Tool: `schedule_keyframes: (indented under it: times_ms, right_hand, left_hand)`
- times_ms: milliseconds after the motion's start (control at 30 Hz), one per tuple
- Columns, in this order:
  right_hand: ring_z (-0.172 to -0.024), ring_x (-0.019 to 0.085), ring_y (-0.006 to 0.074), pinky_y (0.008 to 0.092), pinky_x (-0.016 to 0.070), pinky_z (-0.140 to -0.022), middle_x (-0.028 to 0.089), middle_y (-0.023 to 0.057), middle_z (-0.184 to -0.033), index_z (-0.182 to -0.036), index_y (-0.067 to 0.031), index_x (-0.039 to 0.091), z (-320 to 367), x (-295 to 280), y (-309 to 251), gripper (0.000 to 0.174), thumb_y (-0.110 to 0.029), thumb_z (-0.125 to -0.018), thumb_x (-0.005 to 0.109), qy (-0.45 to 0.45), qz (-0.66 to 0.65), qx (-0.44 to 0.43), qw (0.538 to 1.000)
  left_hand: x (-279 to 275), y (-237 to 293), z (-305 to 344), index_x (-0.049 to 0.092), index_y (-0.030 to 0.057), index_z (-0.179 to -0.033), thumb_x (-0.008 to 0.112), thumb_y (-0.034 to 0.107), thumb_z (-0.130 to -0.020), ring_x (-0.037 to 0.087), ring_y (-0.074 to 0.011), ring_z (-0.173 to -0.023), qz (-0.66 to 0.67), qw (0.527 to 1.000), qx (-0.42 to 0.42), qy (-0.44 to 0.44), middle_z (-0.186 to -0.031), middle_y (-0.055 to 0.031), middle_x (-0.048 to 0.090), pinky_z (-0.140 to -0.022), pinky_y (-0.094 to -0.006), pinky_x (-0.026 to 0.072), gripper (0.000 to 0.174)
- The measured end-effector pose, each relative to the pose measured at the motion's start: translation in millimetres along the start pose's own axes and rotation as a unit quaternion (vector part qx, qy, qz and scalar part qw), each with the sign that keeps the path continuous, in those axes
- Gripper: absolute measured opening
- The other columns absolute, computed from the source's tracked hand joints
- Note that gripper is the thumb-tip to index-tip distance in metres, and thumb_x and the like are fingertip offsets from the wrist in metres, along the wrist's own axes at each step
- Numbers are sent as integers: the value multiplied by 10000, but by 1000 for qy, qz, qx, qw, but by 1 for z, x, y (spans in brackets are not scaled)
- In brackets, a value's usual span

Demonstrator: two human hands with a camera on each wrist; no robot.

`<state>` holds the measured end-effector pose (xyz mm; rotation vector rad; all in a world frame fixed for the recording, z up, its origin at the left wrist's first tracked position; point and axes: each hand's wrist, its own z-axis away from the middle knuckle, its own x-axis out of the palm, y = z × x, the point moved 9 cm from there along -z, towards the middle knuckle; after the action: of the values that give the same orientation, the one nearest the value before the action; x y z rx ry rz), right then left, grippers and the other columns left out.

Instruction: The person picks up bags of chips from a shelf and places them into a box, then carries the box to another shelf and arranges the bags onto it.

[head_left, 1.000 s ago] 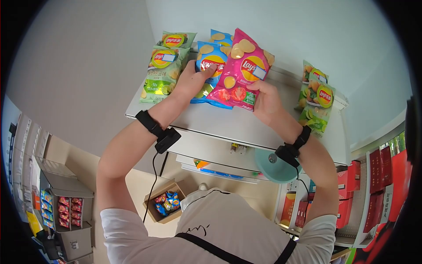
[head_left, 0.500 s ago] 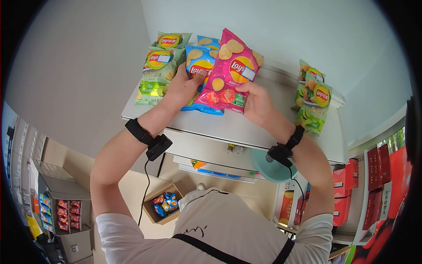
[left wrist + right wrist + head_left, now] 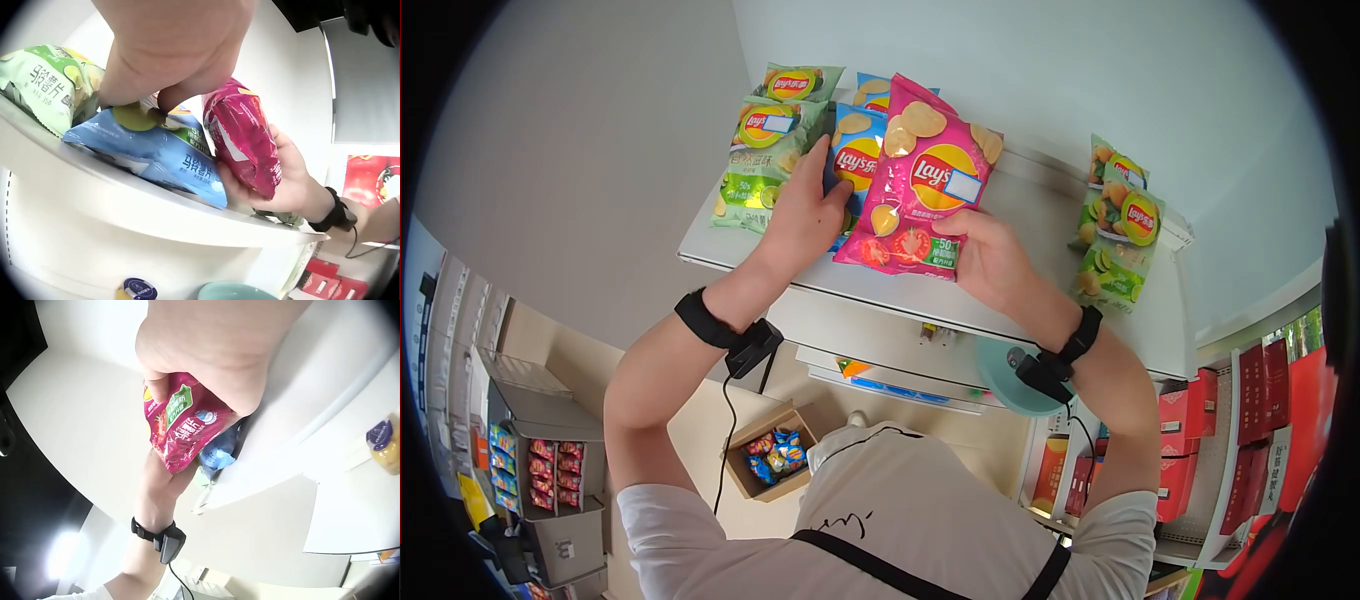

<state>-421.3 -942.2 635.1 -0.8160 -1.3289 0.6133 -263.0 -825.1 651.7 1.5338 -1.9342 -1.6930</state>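
My right hand holds a pink Lay's chip bag by its lower right side, thumb on the printed front. The bag stands tilted and overlaps a blue chip bag in the head view. My left hand grips that blue bag by its left side, with the thumb across the front. Its lower end lies at the shelf edge in the left wrist view. Another blue bag shows behind. Close to the left hand are a green chip bag and a second green one behind it.
More green chip bags stand at the right end of the white shelf. Below are a teal bowl and a cardboard box of chip bags on the floor. Shelving with red boxes is at the right.
The pink bag has come nearer and a little left, covering more of the blue bag. My left hand has shifted left along the blue bag.
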Motion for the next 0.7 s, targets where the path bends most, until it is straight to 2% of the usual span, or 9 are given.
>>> schedule_keyframes:
  times_ms: [100,200,233,333,367,467,700]
  right_hand:
    - [-1267,623,279,477,523,-1078,613,133,-1388,-1412,-5,475,-3,-6,2,514,-67,-921,613,11,11,0,1000]
    - [-1259,629,274,467,528,-1070,619,130,-1381,-1401,-6,486,9,-19,-15,499,-80,-927,621,37,-7,-18,999]
    - [-1255,632,272,461,530,-1067,621,128,-1377,-1396,-7,492,12,-25,-22,491,-86,-930,626,50,-15,-28,998]
    - [-1232,646,263,445,537,-1055,637,122,-1352,-1381,-10,504,23,-47,-39,478,-95,-929,637,91,9,-54,994]
    - [-1221,653,258,437,541,-1049,645,119,-1339,-1373,-12,511,32,-57,-47,472,-100,-928,643,119,22,-69,990]
    - [-1190,669,245,422,548,-1039,660,112,-1312,-1366,-10,516,43,-68,-51,475,-108,-922,654,136,46,-72,987]
    - [-1120,696,231,405,580,-975,683,103,-1247,-1336,-11,534,56,-92,-53,462,-96,-898,654,183,60,-57,980]
  left_hand:
    - [-1,0,4,352,-84,-1532,613,142,-996,478,-415,-1402,-30,999,27,11,-1493,-305,477,-1141,-402,402,638]
    - [-15,28,20,381,-38,-1541,637,158,-991,414,-431,-1446,-19,989,133,61,-1560,-270,414,-1177,-455,364,638]
    - [-18,33,25,381,-38,-1541,637,158,-991,414,-431,-1446,-20,989,134,61,-1560,-270,414,-1177,-455,364,638]
    - [4,70,53,394,57,-1579,659,188,-1000,290,-362,-1547,-181,949,257,-33,-1667,-189,309,-1224,-487,284,651]
    - [11,72,56,394,57,-1579,659,188,-1000,290,-362,-1547,-173,948,263,-40,-1667,-189,309,-1224,-487,284,651]
    - [31,70,59,388,86,-1591,683,244,-983,239,-379,-1569,-292,913,279,-62,-1684,-150,298,-1240,-546,236,694]
    - [46,67,58,395,96,-1589,690,322,-976,269,-393,-1552,-327,900,285,-46,-1683,-146,299,-1221,-584,264,717]
